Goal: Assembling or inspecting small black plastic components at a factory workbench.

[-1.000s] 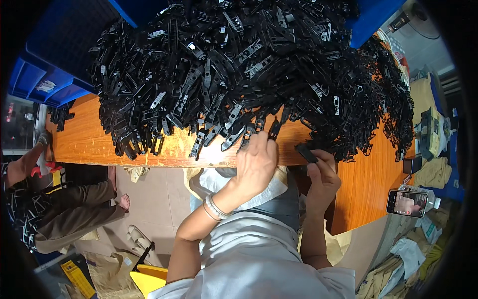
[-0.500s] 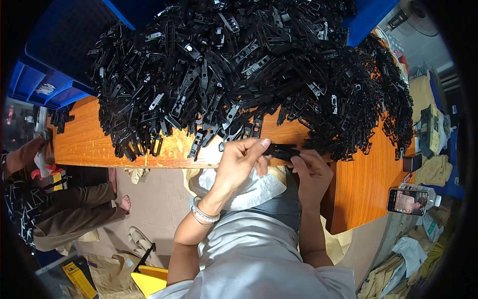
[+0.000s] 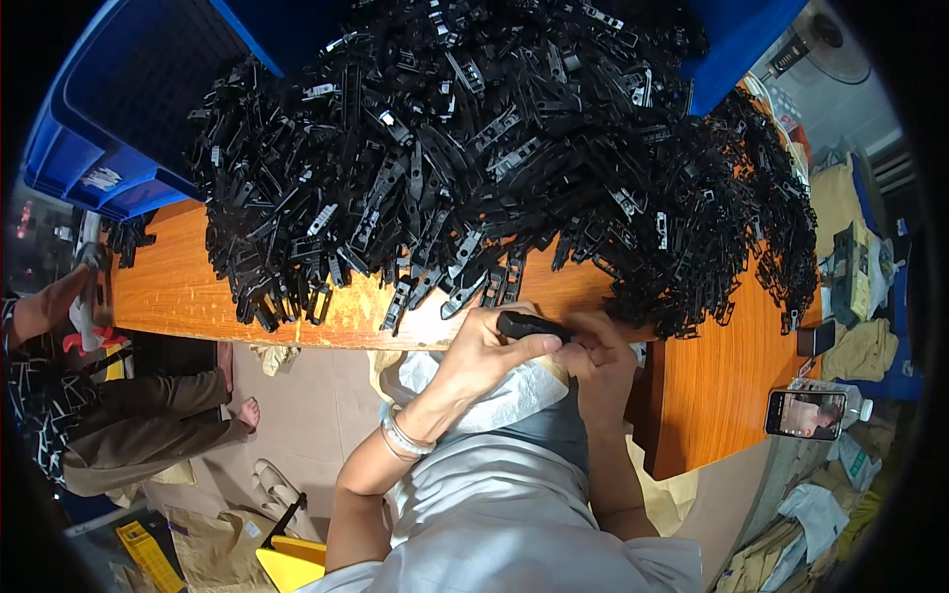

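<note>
Left hand point(image 3: 479, 356) clamps thumb and fingers on a black clip point(image 3: 532, 327) by the table's point(image 3: 178, 282) near edge; right hand point(image 3: 601, 364) blurs, grip unclear. Probably light, stiff, slick: pinch its long sides.

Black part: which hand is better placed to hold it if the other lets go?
Left, probably. The left hand has its thumb along the near side of the black part. The right hand is at its right end, blurred, so that grip is hard to judge.
</note>
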A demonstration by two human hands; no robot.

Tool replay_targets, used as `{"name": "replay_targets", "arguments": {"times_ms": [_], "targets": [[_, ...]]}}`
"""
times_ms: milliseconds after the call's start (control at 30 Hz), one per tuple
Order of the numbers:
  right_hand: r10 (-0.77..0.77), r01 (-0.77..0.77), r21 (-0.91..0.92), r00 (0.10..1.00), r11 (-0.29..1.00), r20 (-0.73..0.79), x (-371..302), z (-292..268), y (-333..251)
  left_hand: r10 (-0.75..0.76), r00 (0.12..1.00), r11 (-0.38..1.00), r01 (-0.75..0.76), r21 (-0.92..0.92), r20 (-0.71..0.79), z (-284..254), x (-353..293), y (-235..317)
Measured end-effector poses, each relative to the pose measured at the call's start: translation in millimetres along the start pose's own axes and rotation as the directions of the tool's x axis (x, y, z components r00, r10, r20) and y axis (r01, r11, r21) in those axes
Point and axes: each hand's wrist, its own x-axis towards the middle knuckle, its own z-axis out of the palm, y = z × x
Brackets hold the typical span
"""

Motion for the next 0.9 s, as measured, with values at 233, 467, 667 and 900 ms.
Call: {"name": "replay_targets", "arguments": {"times_ms": [233,467,667,900], "targets": [[-0.139,0.141,-0.019,0.986,0.990,0.092,3,3,-5,-0.020,0.991,0.993,0.004,0.115,0.134,-10,8,13],[-0.130,0.135,0.121,0.990,0.983,-0.046,15,-16,10,0.642,0.719,0.212,-0.501,0.839,0.267,-29,66,82],[-0.055,0.055,0.062,0.998,0.997,-0.010,5,-18,9,0.671,0.652,-0.360,-0.130,0.924,0.353,-70,127,114],[-0.017,0.018,0.047,1.000,0.999,-0.018,7,-15,11,0.795,0.278,-0.432,-0.363,0.826,0.539,-71,114,111]]}}
